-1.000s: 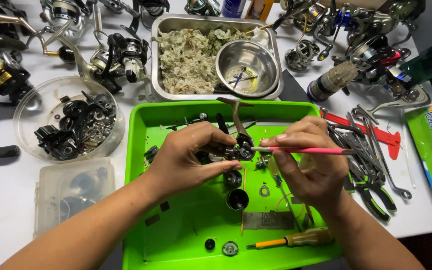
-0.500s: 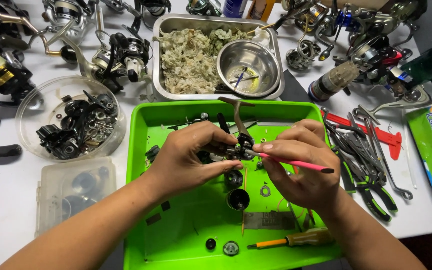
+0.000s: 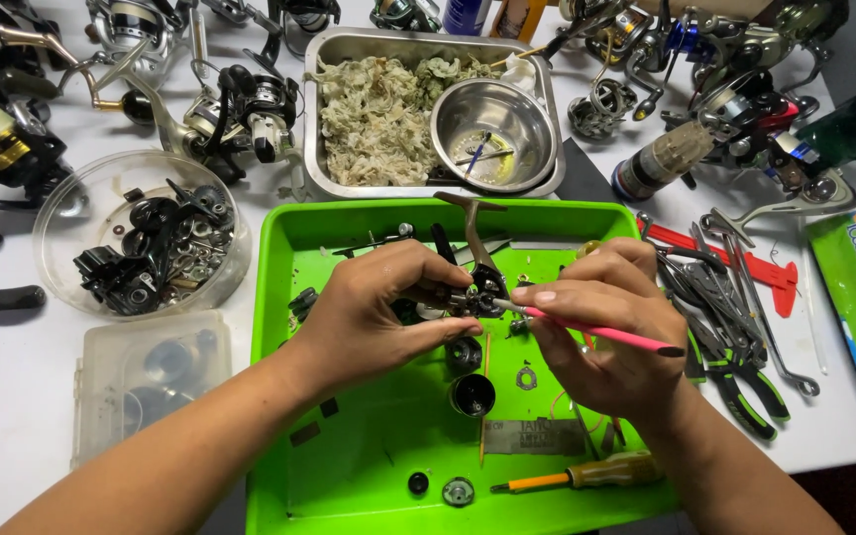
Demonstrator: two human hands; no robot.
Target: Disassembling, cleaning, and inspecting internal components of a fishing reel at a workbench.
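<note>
Left hand fingers clench the reel body over the green tray; right hand, at three o'clock, pinches a pink brush touching it.

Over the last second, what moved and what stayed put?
The pink tool in the right hand swung: its free end dropped from level to slanting down to the right, tip still at the reel part. The left hand kept its grip on that part over the green tray. Nothing was picked up or let go. The screwdriver, steel bowl and pliers stayed put.
</note>
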